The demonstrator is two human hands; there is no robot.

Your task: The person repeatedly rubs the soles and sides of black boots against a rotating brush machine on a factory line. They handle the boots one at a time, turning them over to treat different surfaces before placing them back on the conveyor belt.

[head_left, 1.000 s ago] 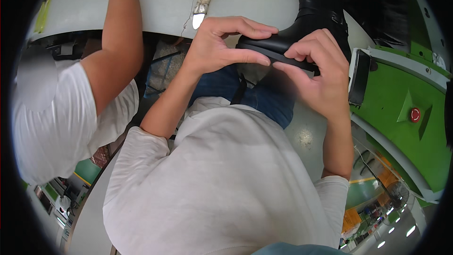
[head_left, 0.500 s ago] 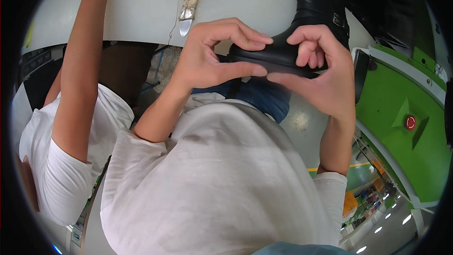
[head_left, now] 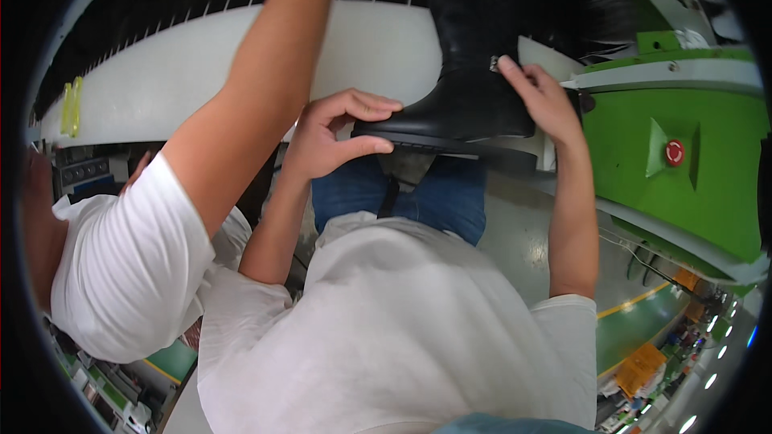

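Observation:
A tall black boot [head_left: 462, 104] lies across in front of me, its toe to the left and its shaft stretching away from me. My left hand [head_left: 326, 133] pinches the toe, fingers on top and thumb under the edge of the black sole [head_left: 450, 147]. Toward the heel, the sole hangs slightly apart from the upper. My right hand [head_left: 551, 104] is at the back of the ankle, a fingertip touching the shaft by a small metal buckle [head_left: 494, 64]. Its other fingers are partly hidden, but it appears to hold the boot.
At left, a co-worker's bare arm [head_left: 249, 72] reaches over the white table [head_left: 177, 72], close to my left hand. A green machine panel [head_left: 627, 169] with a red button [head_left: 674, 153] stands at right. Yellow strips [head_left: 72, 108] are at the table's left end.
My right hand has gone from the front of the boot to its ankle. My left hand still pinches the toe. The co-worker's arm has swung right, and the view has shifted.

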